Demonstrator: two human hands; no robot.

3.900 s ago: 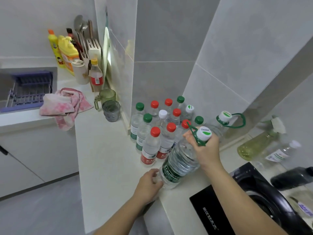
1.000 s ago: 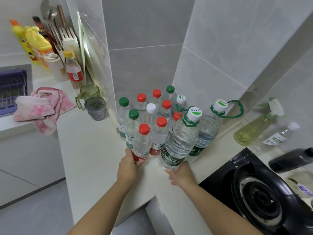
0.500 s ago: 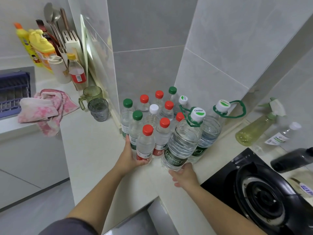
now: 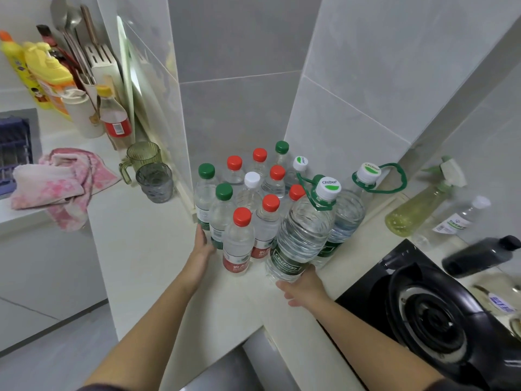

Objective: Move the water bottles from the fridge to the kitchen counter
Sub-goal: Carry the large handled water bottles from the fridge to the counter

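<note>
Several small water bottles with red, green and white caps stand bunched in the corner of the pale kitchen counter (image 4: 146,249); a red-capped one (image 4: 238,244) is nearest me. Right of them stands a large Cestbon bottle (image 4: 304,232) with a green carry loop, and a second large bottle (image 4: 349,215) stands behind it. My left hand (image 4: 203,245) rests flat against the lower side of a green-capped bottle (image 4: 221,218) at the group's left edge. With fingers spread, my right hand (image 4: 301,286) touches the base of the near large bottle.
A black gas stove (image 4: 428,314) fills the right foreground. Behind it are a yellow-green spray bottle (image 4: 417,207) and a dark bottle (image 4: 479,255) lying down. Two cups (image 4: 155,182), a pink cloth (image 4: 56,182) and detergent bottles (image 4: 45,71) stand to the left.
The large bottle I carried by its loop now stands on the counter. My left hand slid from the front red-capped bottle to the group's left side. My right hand stays at the large bottle's base.
</note>
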